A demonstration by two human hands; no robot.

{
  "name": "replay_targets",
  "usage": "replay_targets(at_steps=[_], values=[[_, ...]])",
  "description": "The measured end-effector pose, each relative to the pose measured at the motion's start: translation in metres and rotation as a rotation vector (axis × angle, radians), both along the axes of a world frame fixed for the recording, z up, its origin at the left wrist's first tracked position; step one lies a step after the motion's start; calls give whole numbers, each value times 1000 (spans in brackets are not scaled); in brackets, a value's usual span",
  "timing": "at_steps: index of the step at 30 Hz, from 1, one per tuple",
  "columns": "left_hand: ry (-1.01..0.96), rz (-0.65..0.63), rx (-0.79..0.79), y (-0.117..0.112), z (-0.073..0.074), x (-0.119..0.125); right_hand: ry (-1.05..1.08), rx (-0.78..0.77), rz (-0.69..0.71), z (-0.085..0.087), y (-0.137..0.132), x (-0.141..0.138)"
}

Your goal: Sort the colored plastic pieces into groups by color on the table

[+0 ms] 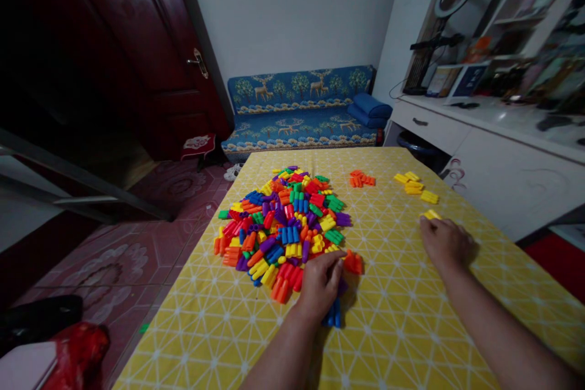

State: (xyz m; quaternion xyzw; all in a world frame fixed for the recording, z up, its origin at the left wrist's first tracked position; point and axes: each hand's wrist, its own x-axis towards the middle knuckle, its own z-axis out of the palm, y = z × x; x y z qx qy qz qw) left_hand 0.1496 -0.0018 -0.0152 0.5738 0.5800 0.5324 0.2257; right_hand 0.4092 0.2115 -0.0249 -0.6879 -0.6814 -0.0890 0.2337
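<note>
A large heap of bullet-shaped plastic building blocks (289, 234) in red, orange, yellow, green, blue and purple covers the left part of the table. At the heap's near right edge, my left hand (320, 283) is closed, its thumb and index finger at an orange block (353, 262). Blue blocks (334, 314) lie partly hidden under that hand. Over on the right, my right hand (448, 245) pinches a yellow block (431, 214) close to the tabletop. Beyond it rests a small group of yellow blocks (414, 186). A small orange group (362, 179) sits to their left.
A yellow cloth with white lines covers the table (393, 329). Past its far edge stands a blue patterned sofa (292, 125). White drawers (493, 170) flank the right side; a dark red door (150, 42) and a metal frame (86, 186) are at left.
</note>
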Motion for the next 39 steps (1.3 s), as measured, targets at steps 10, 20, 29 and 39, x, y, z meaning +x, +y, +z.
replay_targets(at_steps=[10, 20, 29, 39], values=[[3, 14, -28, 0, 2, -1, -4, -40, 220, -13, 65, -12], [1, 13, -27, -1, 4, 1, 86, -170, -34, -22, 81, -13], [11, 20, -27, 0, 0, 1, -10, -344, 102, -15, 109, -24], [44, 16, 6, -2, 5, 0, -124, -287, 191, -18, 35, -45]])
